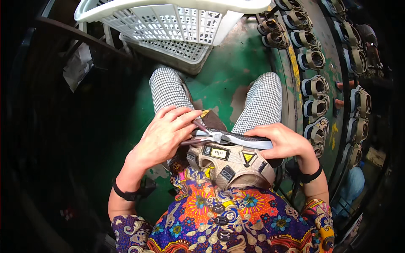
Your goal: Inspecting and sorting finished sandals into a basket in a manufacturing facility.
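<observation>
A beige strappy sandal (236, 166) lies across my lap, its straps toward me and its grey and black sole edge facing away. My left hand (166, 128) is closed around the dark reddish handles of a pair of pliers (216, 137). The metal jaws of the pliers meet the sole edge near the middle of the sandal; whether they bite on it I cannot tell. At the other end, my right hand (282, 139) grips the sandal, with the thumb on the upper side and the fingers along the sole.
White plastic baskets (162, 23) stand stacked on the green floor (219, 76) beyond my knees. To the right, long racks carry rows of similar sandals (314, 86). A blue plastic bag (354, 185) sits at the far right. Dark furniture (80, 36) stands at the left.
</observation>
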A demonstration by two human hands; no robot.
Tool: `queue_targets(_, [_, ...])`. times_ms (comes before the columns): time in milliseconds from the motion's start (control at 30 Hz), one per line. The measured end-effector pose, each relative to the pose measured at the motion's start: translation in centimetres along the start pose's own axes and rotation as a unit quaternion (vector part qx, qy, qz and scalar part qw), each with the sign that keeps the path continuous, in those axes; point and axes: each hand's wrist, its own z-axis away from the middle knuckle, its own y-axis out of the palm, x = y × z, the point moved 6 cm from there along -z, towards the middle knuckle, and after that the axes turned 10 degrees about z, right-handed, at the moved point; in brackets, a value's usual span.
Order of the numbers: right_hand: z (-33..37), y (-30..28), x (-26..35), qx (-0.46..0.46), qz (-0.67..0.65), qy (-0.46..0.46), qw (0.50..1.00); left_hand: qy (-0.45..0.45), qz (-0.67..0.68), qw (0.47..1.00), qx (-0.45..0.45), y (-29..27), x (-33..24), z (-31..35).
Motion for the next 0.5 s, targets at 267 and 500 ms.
queue_targets(267, [-1.0, -0.2, 2.1, 0.001, 0.061, -0.034, 0.998, 0.008, -0.039, 0.998, 0.037, 0.3, 0.0, -0.1])
queue_targets(500, [-0.9, -0.1, 2.5, -0.004, 0.068, -0.036, 0.997, 0.010, -0.075, 0.996, 0.046, -0.2, 0.1, 0.2])
